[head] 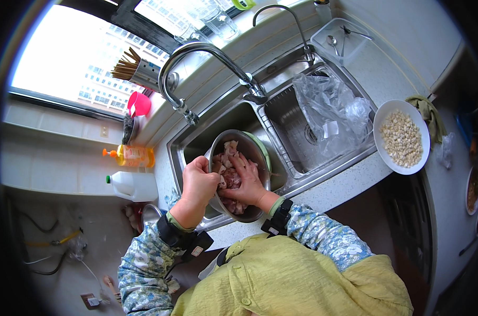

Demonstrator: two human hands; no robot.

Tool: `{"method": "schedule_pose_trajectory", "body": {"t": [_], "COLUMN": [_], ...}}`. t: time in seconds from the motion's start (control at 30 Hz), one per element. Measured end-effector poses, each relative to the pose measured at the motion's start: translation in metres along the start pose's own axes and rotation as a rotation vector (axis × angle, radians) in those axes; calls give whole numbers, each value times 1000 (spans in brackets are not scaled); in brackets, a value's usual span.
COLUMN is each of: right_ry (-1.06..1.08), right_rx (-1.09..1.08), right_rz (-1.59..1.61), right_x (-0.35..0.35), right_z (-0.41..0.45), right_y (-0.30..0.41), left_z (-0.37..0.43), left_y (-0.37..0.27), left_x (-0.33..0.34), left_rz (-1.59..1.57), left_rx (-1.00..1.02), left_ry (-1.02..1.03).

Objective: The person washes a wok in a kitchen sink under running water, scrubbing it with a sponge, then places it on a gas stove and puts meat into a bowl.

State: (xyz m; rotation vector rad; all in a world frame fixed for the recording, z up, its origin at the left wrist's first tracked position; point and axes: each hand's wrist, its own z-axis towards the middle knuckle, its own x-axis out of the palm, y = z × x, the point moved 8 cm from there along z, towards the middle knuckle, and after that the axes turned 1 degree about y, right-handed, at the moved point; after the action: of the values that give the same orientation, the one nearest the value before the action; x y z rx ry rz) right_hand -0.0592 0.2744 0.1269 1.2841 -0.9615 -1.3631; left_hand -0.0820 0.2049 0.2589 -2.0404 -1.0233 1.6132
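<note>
A stainless steel bowl (256, 213) is tilted over the left basin of the sink, holding pieces of raw meat (230, 152). At the bowl's left rim, my left hand (199, 177) is closed with the fingers curled over the edge. My right hand (248, 179) lies on the meat inside, fingers spread; its palm hides some pieces, and nothing is clearly gripped in it. Behind the bowl shows the curved light-green rim (263, 148) of another vessel, mostly covered.
A chrome faucet (207, 49) arches over the left basin. Clear plastic bags (329, 110) lie in the right basin (286, 114). Rightward stands a white plate (385, 158) of pale kernels. Dish soap (134, 156) and a white jug (134, 185) are at left; a plastic box (322, 35) holds spoons.
</note>
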Motion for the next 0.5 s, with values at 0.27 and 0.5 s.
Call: {"method": "schedule_pose_trajectory", "body": {"t": [0.27,0.5], "right_ry": [-22,-42], "right_rx": [0,-5], "right_rz": [36,72], "right_x": [-7,-11], "right_z": [1,3], "right_y": [1,-1], "left_z": [4,5], "left_y": [-4,-15], "left_x": [4,10], "left_rz": [24,72], "left_rx": [23,37], "left_ry": [3,20]}}
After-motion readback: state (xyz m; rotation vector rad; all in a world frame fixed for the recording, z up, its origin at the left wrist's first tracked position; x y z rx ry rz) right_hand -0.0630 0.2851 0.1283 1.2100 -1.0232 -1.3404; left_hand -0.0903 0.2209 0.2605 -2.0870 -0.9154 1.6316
